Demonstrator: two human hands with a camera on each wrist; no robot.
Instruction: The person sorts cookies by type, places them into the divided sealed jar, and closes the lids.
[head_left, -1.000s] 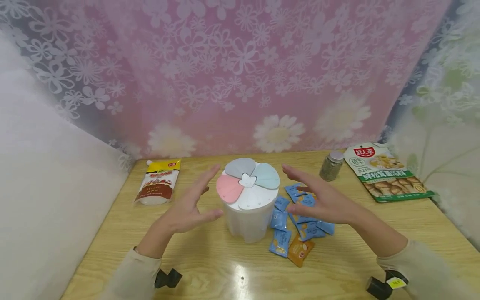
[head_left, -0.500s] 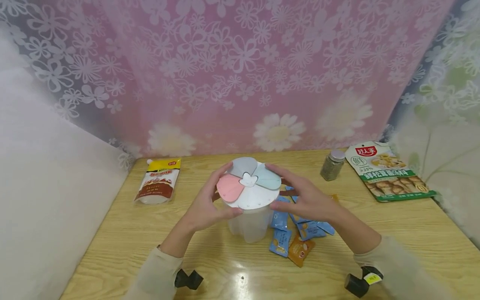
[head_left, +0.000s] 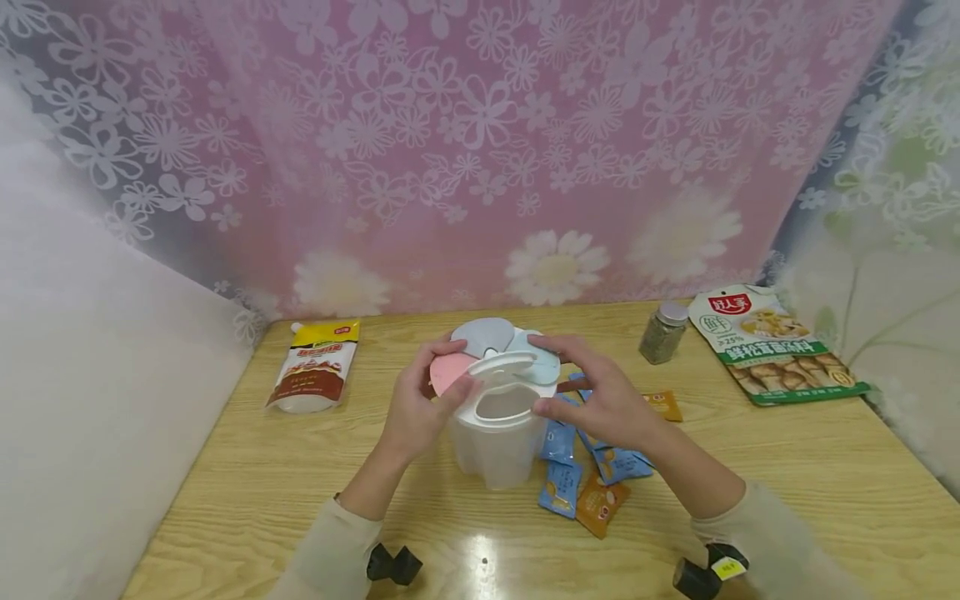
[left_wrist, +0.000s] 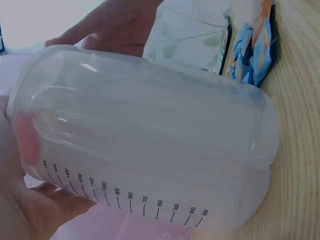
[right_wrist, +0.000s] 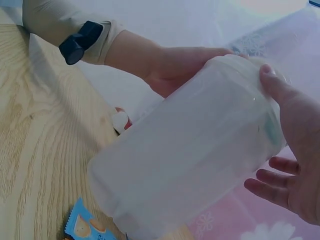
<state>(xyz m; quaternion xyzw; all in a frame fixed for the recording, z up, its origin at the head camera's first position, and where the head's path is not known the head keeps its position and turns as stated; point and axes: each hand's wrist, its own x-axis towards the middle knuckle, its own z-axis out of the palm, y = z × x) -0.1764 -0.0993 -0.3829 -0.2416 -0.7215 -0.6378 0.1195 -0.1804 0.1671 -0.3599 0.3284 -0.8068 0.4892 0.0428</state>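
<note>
A translucent plastic storage canister (head_left: 498, 462) stands upright on the table. Its round lid has pink, grey (head_left: 482, 335), pale green and white petal flaps. The white front flap (head_left: 504, 364) is raised, baring an oval opening in the lid. My left hand (head_left: 411, 408) grips the lid's left edge, thumb beside the raised flap. Opposite it, my right hand (head_left: 611, 406) holds the lid's right edge, thumb at the front rim. Black volume marks run along the canister wall (left_wrist: 150, 135) in the left wrist view; the right wrist view shows both hands around its top.
Several blue snack packets (head_left: 559, 489) and orange packets (head_left: 602, 503) lie right of the canister. A brown-and-yellow pouch (head_left: 313, 371) is at the back left. A small glass jar (head_left: 662, 337) and a mushroom-printed bag (head_left: 787, 350) lie at the back right, before a floral curtain (head_left: 480, 167).
Both hands have moved inward from beside the canister and taken hold of its lid. The white front flap, flat before, has swung up.
</note>
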